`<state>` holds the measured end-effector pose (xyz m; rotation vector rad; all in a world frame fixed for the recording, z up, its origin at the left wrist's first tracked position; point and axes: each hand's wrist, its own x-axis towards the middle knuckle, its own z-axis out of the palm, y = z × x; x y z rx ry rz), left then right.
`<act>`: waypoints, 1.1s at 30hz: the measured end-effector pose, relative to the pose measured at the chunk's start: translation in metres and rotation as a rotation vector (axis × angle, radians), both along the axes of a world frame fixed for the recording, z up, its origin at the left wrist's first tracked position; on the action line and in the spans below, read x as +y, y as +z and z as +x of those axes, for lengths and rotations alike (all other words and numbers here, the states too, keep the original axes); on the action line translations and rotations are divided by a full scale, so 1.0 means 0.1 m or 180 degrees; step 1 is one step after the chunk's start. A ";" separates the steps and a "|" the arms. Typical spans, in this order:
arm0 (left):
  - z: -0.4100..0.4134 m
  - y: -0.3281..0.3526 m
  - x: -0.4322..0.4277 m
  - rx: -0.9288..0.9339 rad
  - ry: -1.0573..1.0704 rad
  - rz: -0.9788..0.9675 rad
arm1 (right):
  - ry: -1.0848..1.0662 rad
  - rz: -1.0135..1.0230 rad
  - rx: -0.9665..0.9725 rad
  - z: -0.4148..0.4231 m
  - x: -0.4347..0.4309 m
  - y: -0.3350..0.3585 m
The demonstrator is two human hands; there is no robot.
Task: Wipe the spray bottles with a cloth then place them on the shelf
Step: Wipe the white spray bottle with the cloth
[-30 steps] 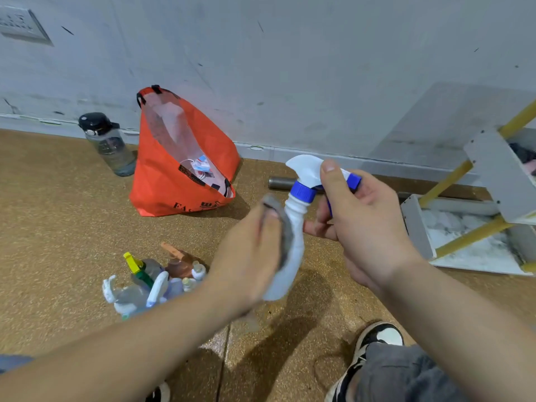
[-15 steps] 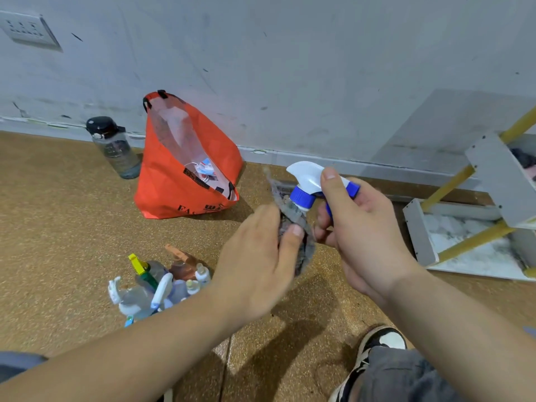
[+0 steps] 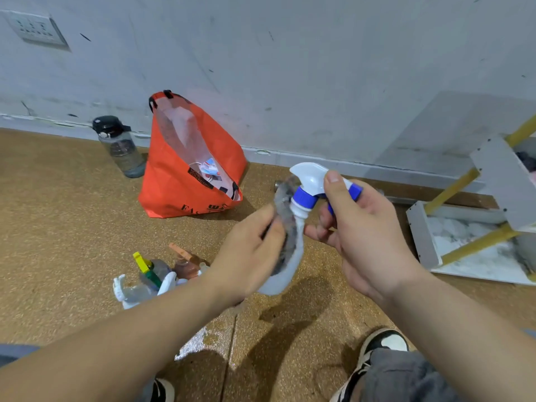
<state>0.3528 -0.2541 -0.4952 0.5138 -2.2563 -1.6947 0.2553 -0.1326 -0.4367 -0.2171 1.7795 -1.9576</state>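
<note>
**Wiping under way, shelving to come**

Head view: the right hand (image 3: 362,227) is gripping the white bottle (image 3: 280,282) by its sprayer, mid-air at centre. The left hand (image 3: 249,250) is clutching the grey cloth (image 3: 285,216) against its body. A pile (image 3: 150,280) of more bottles is waiting on the floor (image 3: 58,227), near left. The shelf (image 3: 423,236), right, is showing none, so most work seems left.

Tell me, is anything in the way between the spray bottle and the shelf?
Nothing visible blocks it. The spray bottle is up in the air, gripped at the top by the right hand, and the shelf stands to its right. Only that hand and bare floor lie between them.
</note>
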 end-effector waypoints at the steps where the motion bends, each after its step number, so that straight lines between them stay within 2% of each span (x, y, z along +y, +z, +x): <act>1: -0.02 0.01 -0.03 -0.0237 0.0064 0.0786 | -0.0041 -0.0003 -0.0043 -0.03 0.00 0.01; 2: -0.04 0.03 -0.05 -0.0536 0.0176 0.1350 | -0.0105 -0.0001 -0.0084 -0.06 0.01 0.02; 3: -0.05 0.04 -0.04 -0.0764 0.0270 0.1477 | -0.0154 0.0000 -0.0108 -0.09 0.02 0.03; 5: -0.03 -0.02 0.03 -0.0707 0.0291 0.0813 | -0.0140 0.0003 -0.0117 -0.10 0.02 0.02; 7: 0.00 -0.07 0.11 -0.0356 0.0211 -0.0326 | -0.0037 0.0020 -0.0078 -0.06 0.02 0.00; 8: 0.01 -0.06 0.13 -0.0190 0.0166 -0.0661 | 0.0015 0.0028 -0.0038 -0.03 0.02 -0.01; 9: -0.01 -0.06 0.12 -0.0068 0.0134 -0.0707 | 0.0046 0.0022 -0.0009 0.00 0.02 -0.02; 10: -0.03 -0.01 0.10 0.0030 0.0109 -0.0432 | 0.0061 0.0012 -0.0001 0.01 0.02 -0.02; 12: -0.05 0.04 0.02 -0.0040 0.0021 0.0597 | 0.0083 0.0009 0.0002 0.00 0.02 0.00; 15: -0.03 -0.04 -0.09 -0.0990 0.0023 0.2025 | -0.0051 0.0023 -0.0038 -0.08 0.04 0.04; 17: 0.03 -0.08 -0.05 -0.1273 0.0002 0.2853 | -0.0192 -0.0042 -0.0144 -0.12 0.05 0.05; 20: 0.03 -0.02 0.04 -0.1097 0.0184 0.3666 | -0.0195 -0.0053 -0.0075 -0.12 0.05 0.04; 22: -0.02 0.01 0.05 -0.0948 0.0457 0.3777 | -0.0150 -0.0032 0.0070 -0.10 0.04 0.03; 24: -0.03 0.02 0.04 -0.1062 0.0866 0.3457 | -0.0104 -0.0018 0.0168 -0.09 0.02 0.02; 27: -0.03 -0.04 -0.03 -0.1264 0.1349 0.2459 | -0.0040 0.0049 0.0291 -0.07 0.01 -0.01; 31: -0.04 -0.12 -0.06 -0.0969 0.1303 0.0739 | -0.0050 0.0043 0.0574 -0.02 0.01 -0.04; 33: -0.04 -0.05 0.07 -0.0567 0.0998 0.0165 | 0.0004 0.0032 0.0596 0.03 0.00 -0.07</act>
